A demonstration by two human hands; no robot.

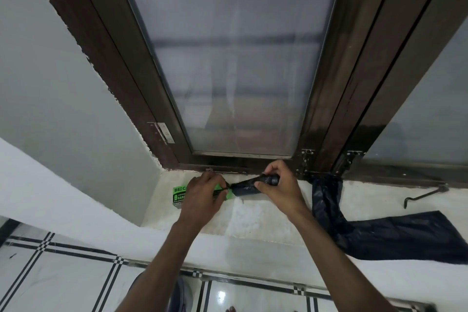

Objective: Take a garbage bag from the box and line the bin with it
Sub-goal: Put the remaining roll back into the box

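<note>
A green and black garbage bag box (179,195) lies on the pale stone window sill (243,218), partly hidden under my left hand (202,196). My right hand (278,186) grips a dark roll of garbage bags (247,189) just right of the box. My left hand pinches the twisted end of the roll's plastic beside the box's open green flap. A separate black garbage bag (379,235) lies spread flat over the right part of the sill. A grey rounded object, perhaps the bin (181,296), shows at the bottom between my arms.
A dark-framed frosted window (240,58) rises right behind the sill. A metal window stay hook (425,194) lies on the sill at the far right. White wall tiles with black lines run below the ledge.
</note>
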